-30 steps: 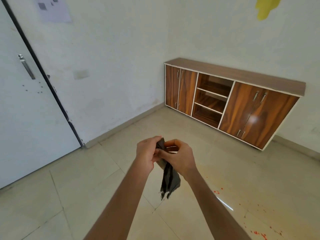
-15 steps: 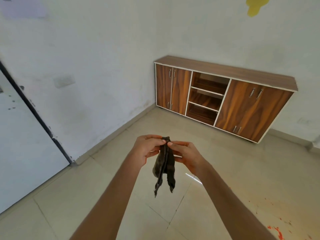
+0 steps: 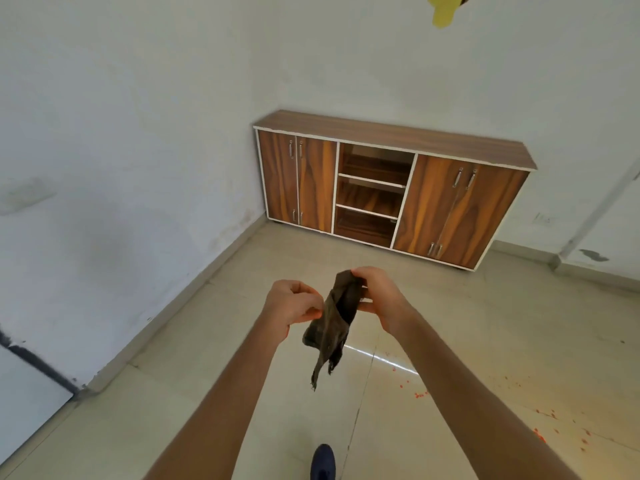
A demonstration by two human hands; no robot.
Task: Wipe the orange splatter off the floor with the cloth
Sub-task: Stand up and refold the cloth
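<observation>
A dark grey-brown cloth (image 3: 333,323) hangs crumpled in the air in front of me, high above the tiled floor (image 3: 194,393). My left hand (image 3: 290,306) pinches its left edge. My right hand (image 3: 380,296) grips its top corner, a little higher than the left. Small orange splatter (image 3: 540,415) dots the floor at the lower right, partly hidden behind my right forearm.
A low wooden cabinet (image 3: 391,188) with open middle shelves stands against the far wall. A white wall (image 3: 121,168) and its skirting run along the left. A door's corner (image 3: 24,393) shows at lower left. My dark shoe (image 3: 322,460) is at the bottom edge.
The view has swung right, so the door has slid almost out of sight. My hands have moved apart slightly and the cloth has opened a little between them.
</observation>
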